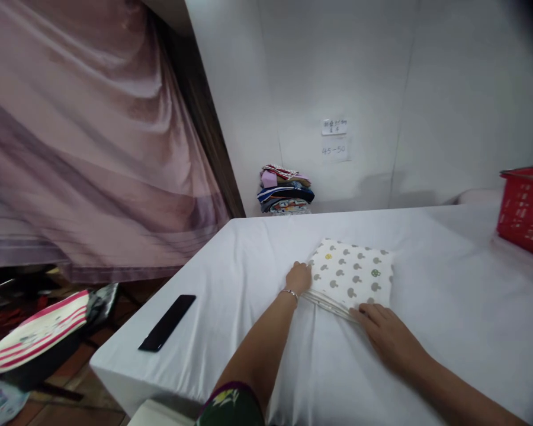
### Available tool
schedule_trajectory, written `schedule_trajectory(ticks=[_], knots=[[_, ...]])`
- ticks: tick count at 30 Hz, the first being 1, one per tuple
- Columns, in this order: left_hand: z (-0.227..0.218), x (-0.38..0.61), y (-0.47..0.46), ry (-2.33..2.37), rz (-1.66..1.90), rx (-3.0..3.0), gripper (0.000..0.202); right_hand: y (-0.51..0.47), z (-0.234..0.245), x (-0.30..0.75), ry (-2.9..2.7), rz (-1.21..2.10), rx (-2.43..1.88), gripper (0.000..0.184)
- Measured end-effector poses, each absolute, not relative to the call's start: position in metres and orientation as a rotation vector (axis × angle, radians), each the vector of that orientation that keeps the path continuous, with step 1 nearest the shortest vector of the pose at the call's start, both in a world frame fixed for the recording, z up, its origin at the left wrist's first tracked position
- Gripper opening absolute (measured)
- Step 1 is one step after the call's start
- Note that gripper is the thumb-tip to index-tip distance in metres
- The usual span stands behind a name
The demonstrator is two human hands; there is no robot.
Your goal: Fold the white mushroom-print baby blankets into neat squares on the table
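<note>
A folded white cloth with grey mouse-head prints (353,273) lies on the white-covered table (257,254). My left hand (298,277), with a thin bracelet at the wrist, is curled against the cloth's left edge, fingers tucked at it. My right hand (384,331) rests at the cloth's near right corner, fingertips on its layered edge. Both hands touch the cloth, which stays flat on the table.
A black phone (167,322) lies near the table's left edge. A red plastic basket (525,210) stands at the right. A stack of folded clothes (285,190) sits by the wall behind the table. A mauve curtain (84,136) hangs on the left, with bags on the floor below.
</note>
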State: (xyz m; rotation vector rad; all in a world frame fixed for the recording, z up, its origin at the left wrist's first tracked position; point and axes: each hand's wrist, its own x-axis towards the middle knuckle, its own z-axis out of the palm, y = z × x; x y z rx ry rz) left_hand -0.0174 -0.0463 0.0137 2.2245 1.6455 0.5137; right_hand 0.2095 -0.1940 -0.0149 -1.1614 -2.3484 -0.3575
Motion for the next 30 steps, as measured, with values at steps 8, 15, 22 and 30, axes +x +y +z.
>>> schedule_trajectory(ticks=[8,15,22,30], knots=[[0.032,-0.006,-0.043,1.878,0.403,2.247,0.032,-0.196,-0.002,0.2,-2.285,-0.263,-1.218,0.043],[0.023,0.012,-0.05,1.642,0.358,2.486,0.047,-0.201,0.005,0.22,-2.13,0.052,-1.067,0.045],[0.02,0.01,-0.049,1.651,0.354,2.423,0.049,-0.149,0.012,0.276,-1.175,0.736,-1.469,0.032],[0.022,0.012,-0.05,1.659,0.354,2.378,0.049,-0.067,0.023,0.297,-0.769,1.125,-1.595,0.078]])
